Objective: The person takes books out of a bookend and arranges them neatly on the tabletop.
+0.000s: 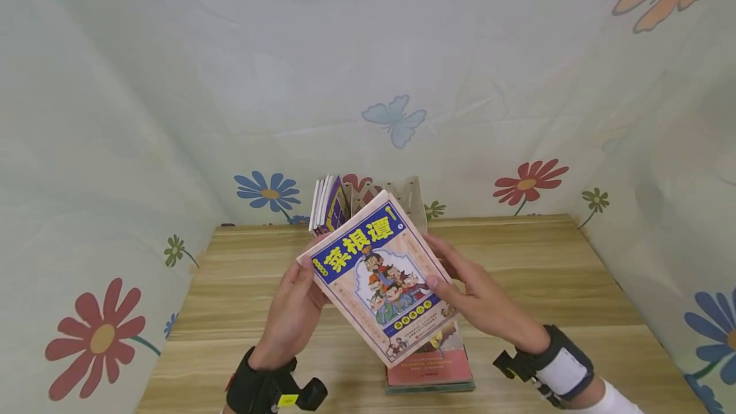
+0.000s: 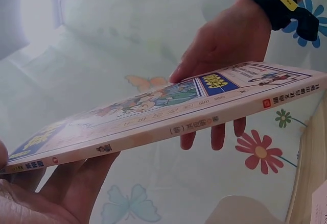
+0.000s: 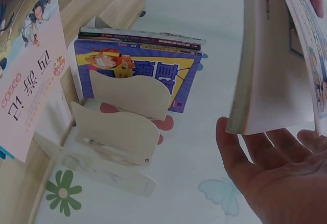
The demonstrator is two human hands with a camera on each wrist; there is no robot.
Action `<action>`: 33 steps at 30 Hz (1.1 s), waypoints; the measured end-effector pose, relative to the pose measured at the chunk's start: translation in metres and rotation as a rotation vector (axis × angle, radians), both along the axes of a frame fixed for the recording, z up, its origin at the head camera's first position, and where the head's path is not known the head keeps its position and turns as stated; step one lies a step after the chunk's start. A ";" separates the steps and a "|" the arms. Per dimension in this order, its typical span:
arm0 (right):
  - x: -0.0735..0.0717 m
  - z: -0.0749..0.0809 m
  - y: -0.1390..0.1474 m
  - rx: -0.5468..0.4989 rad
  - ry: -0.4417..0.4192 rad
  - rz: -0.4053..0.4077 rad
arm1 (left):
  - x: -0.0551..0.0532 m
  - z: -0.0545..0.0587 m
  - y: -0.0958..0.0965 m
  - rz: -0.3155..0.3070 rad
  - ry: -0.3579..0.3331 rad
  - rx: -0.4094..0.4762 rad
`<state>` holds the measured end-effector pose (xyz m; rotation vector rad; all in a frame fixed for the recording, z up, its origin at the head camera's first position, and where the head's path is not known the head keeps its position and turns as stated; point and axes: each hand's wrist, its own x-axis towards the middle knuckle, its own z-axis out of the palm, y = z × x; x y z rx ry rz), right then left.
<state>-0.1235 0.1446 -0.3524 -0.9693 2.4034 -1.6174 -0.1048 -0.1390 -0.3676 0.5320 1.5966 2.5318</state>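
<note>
Both hands hold a comic-style book (image 1: 397,302) above the table, its cover with blue bands and yellow characters tilted toward me. The left hand (image 1: 299,305) grips its upper left corner, thumb on the cover and fingers beneath, as the left wrist view shows along the pale spine (image 2: 194,124). On the opposite side, the right hand (image 1: 483,292) holds the edge with its thumb on the front and fingers behind. Below the held book lies a small stack of books, topped by a pink one (image 1: 434,366), partly hidden.
A cream book rack (image 1: 413,200) stands at the table's back edge. Several upright books (image 1: 330,206) fill its left end, one with a purple cover (image 3: 135,73). Empty dividers (image 3: 120,137) stand beside them. A flowered curtain (image 1: 345,50) surrounds the wooden table (image 1: 253,280).
</note>
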 end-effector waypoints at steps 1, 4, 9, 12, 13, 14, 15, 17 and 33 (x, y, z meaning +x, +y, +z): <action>0.001 0.001 0.000 -0.015 -0.035 0.010 | 0.000 -0.001 0.000 -0.008 0.003 0.012; 0.000 -0.005 0.002 -0.082 -0.160 0.065 | 0.001 -0.003 0.001 -0.028 -0.002 0.033; -0.006 -0.025 0.009 -0.118 -0.296 0.142 | 0.003 -0.005 0.000 -0.073 -0.010 0.056; -0.006 -0.032 0.011 -0.102 -0.260 0.158 | 0.004 -0.004 -0.001 -0.104 0.010 0.063; -0.006 -0.033 0.011 -0.103 -0.241 0.164 | 0.004 -0.004 -0.001 -0.113 0.015 0.068; -0.005 -0.033 0.011 -0.108 -0.225 0.168 | 0.004 -0.004 -0.001 -0.122 0.025 0.070; -0.005 -0.033 0.011 -0.113 -0.209 0.169 | 0.004 -0.004 -0.001 -0.128 0.033 0.075; -0.004 -0.032 0.010 -0.129 -0.184 0.174 | 0.004 -0.004 -0.002 -0.137 0.046 0.083; 0.004 -0.029 0.005 -0.207 -0.142 0.115 | 0.003 -0.007 0.000 -0.123 0.081 0.030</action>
